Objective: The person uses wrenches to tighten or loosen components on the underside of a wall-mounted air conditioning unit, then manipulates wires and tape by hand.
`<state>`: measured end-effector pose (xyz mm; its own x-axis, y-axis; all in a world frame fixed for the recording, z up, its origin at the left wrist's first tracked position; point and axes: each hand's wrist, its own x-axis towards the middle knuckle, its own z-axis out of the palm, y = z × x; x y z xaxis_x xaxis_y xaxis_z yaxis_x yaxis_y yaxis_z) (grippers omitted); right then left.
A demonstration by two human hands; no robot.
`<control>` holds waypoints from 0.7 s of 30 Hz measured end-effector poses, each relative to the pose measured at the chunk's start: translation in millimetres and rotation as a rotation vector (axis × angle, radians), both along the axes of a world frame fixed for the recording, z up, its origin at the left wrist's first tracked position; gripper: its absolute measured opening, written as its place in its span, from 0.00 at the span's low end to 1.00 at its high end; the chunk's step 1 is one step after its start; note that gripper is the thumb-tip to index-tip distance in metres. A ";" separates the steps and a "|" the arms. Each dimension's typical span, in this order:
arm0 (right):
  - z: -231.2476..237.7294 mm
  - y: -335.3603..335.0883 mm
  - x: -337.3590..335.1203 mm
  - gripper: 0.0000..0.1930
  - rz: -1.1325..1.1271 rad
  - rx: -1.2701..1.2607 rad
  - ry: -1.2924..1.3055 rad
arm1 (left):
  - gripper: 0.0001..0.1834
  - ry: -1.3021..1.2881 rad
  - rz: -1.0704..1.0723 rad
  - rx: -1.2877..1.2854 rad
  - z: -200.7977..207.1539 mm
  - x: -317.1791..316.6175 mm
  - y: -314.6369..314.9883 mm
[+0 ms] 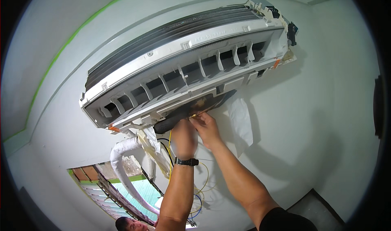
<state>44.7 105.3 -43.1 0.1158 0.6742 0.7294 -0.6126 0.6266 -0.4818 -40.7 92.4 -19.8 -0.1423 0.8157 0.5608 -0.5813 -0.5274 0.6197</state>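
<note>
Overhead, both hands pinch a brass fitting beneath the air conditioner.

You see the air conditioner shelled in matt white plastic with dark ribbed metal fins on top; the pipe beneath wears black foam, the hose white cloth-like wrap, the fitting gleams brassy, the wall smooth painted plaster

White wall carries opened air-conditioner unit; wrapped white hose, loose wires hang below.
</note>
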 end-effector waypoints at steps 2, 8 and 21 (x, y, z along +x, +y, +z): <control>5.2 -3.4 -5.9 0.12 -0.072 -0.064 -0.021 | 0.06 0.021 0.020 -0.029 -0.9 -3.7 0.1; 5.4 3.8 -8.7 0.06 -0.107 -0.107 -0.093 | 0.07 -0.072 -0.155 0.007 -2.9 -10.0 9.9; -0.8 4.1 -12.4 0.07 -0.056 -0.109 -0.063 | 0.08 0.023 -0.109 -0.006 -1.5 -13.3 4.3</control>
<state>32.3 109.5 -43.9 0.1121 0.7434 0.6594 -0.5444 0.6011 -0.5851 -54.1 96.7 -21.3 -0.0401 0.8288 0.5581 -0.6208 -0.4583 0.6361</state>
